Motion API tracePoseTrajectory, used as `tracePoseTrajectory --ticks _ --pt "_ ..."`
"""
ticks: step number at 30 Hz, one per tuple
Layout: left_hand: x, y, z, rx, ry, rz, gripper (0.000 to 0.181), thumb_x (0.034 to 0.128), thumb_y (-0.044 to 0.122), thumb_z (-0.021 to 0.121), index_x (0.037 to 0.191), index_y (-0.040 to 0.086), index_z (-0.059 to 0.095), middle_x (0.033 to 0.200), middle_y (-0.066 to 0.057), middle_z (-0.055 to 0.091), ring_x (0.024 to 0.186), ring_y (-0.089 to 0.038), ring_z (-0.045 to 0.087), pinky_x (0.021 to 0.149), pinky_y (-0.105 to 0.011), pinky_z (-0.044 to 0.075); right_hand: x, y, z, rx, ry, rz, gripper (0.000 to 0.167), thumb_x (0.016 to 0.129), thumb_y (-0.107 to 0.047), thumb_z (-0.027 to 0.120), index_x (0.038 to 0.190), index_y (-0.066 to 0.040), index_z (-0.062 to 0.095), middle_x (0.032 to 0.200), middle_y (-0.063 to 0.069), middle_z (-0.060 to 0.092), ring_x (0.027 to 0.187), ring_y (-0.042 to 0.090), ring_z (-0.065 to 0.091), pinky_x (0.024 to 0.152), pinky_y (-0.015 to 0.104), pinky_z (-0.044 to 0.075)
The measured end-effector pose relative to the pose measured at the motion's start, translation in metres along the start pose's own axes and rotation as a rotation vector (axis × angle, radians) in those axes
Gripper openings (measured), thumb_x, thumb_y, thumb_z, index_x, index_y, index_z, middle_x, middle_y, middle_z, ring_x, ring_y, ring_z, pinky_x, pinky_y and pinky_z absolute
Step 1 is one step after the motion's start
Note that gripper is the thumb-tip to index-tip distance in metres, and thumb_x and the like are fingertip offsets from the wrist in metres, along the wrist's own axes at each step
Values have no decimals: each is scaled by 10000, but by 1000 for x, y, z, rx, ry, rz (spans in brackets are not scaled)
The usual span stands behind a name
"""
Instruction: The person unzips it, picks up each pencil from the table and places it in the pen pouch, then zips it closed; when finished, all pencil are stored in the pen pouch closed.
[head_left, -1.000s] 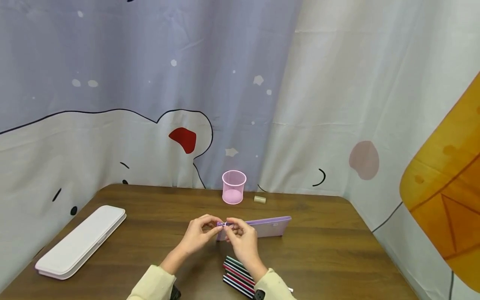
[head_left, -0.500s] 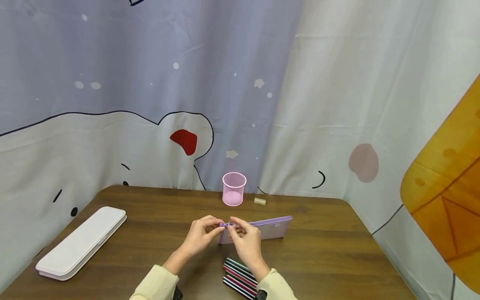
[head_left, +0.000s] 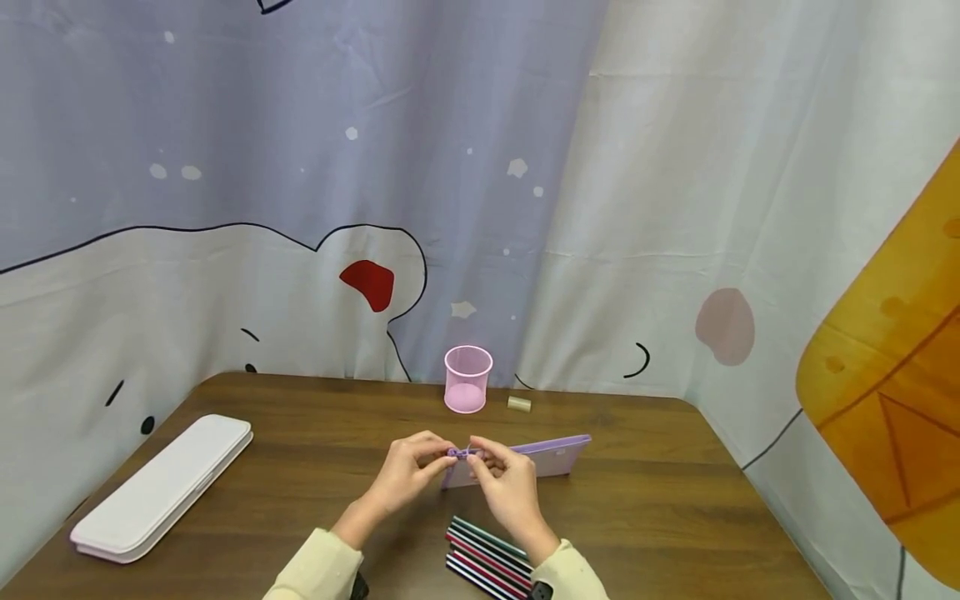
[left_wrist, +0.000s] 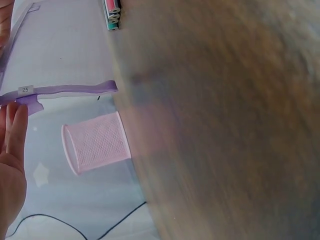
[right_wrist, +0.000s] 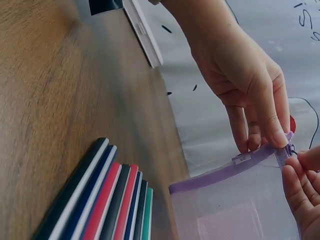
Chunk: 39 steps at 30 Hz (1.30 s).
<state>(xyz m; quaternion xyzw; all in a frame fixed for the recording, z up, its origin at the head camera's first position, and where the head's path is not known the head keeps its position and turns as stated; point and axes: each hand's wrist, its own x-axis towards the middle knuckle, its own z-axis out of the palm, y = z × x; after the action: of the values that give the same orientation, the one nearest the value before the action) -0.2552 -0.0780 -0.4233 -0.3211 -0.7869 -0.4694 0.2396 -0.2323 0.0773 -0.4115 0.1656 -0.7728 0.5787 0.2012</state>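
Two hands at the zipper end (right_wrist: pixel 283 156) of an upright mesh pouch (head_left: pixel 558 460), held near the middle of the tabletop (head_left: pixel 637 508).
The left hand (head_left: pixel 405 471) has a narrow grip, pinching the pouch's corner; the right hand (head_left: pixel 512 483) pinches just beside it, whether by the pull itself being too small to tell. The pouch is probably light, limp and apt to sag; its purple band (right_wrist: pixel 210 181) looks the firmer place to take hold. Pens (head_left: pixel 487 560) lie toward the near edge, a pink cup (head_left: pixel 466 387) stands near the far edge, and a white case (head_left: pixel 165 483) lies along the left edge.
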Motion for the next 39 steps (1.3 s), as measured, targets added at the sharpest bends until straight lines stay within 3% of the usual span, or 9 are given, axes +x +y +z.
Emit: tracePoseTrajectory --ticks 5,8,10,15,19,23,27,33,39 --pt "1 2 1 -5 12 49 99 734 -36 654 831 -39 678 752 -114 639 643 -186 611 561 -211 553 -1 0 -4 -5 0 -33 194 767 61 612 959 79 634 713 205 632 580 338 614 532 245 561" --pt "0 1 2 4 31 44 100 725 -42 661 823 -36 679 745 -115 642 635 -195 609 551 -214 550 -1 1 -7 1 13 -26 199 764 60 616 962 75 635 716 207 632 586 352 612 529 237 558" --pt "-1 -10 4 12 47 35 95 734 -4 668 827 -3 689 747 -75 649 638 -138 604 554 -179 539 0 4 -10 6 31 -6 205 759 63 620 963 73 635 719 208 630 582 337 615 527 216 553" --pt "0 -13 -6 29 62 39 97 724 0 679 820 -1 692 736 -68 656 608 -124 581 520 -158 510 4 13 -23 1 87 18 211 748 75 625 958 76 636 717 213 625 568 296 620 528 218 553" --pt "3 -8 -16 40 71 34 106 706 -44 677 812 -36 686 729 -113 659 608 -196 591 510 -219 523 9 33 -39 0 137 3 213 747 58 636 960 70 640 709 204 628 544 203 621 523 198 548" --pt "0 -24 -18 59 87 1 107 713 -27 678 819 -23 689 742 -103 665 637 -196 612 530 -252 541 13 57 -57 -32 190 13 218 745 23 655 962 48 650 698 177 638 534 149 618 507 162 533" --pt "-2 -44 -19 90 98 -13 108 727 36 687 833 31 700 760 -52 673 665 -159 624 556 -229 544 16 66 -76 -95 217 11 215 746 25 656 960 42 656 690 159 641 532 133 619 496 157 528" --pt "-2 -50 -25 113 108 -14 106 738 102 690 841 80 708 780 6 673 694 -58 610 582 -174 536 22 72 -98 -197 245 -16 214 749 7 660 962 18 663 701 132 644 541 61 608 506 138 526" --pt "-3 -52 -26 142 113 -7 102 727 75 697 828 64 706 773 -4 673 695 -30 602 583 -157 537 23 77 -105 -225 275 31 216 755 -7 659 971 0 664 715 134 652 544 94 619 506 119 516"
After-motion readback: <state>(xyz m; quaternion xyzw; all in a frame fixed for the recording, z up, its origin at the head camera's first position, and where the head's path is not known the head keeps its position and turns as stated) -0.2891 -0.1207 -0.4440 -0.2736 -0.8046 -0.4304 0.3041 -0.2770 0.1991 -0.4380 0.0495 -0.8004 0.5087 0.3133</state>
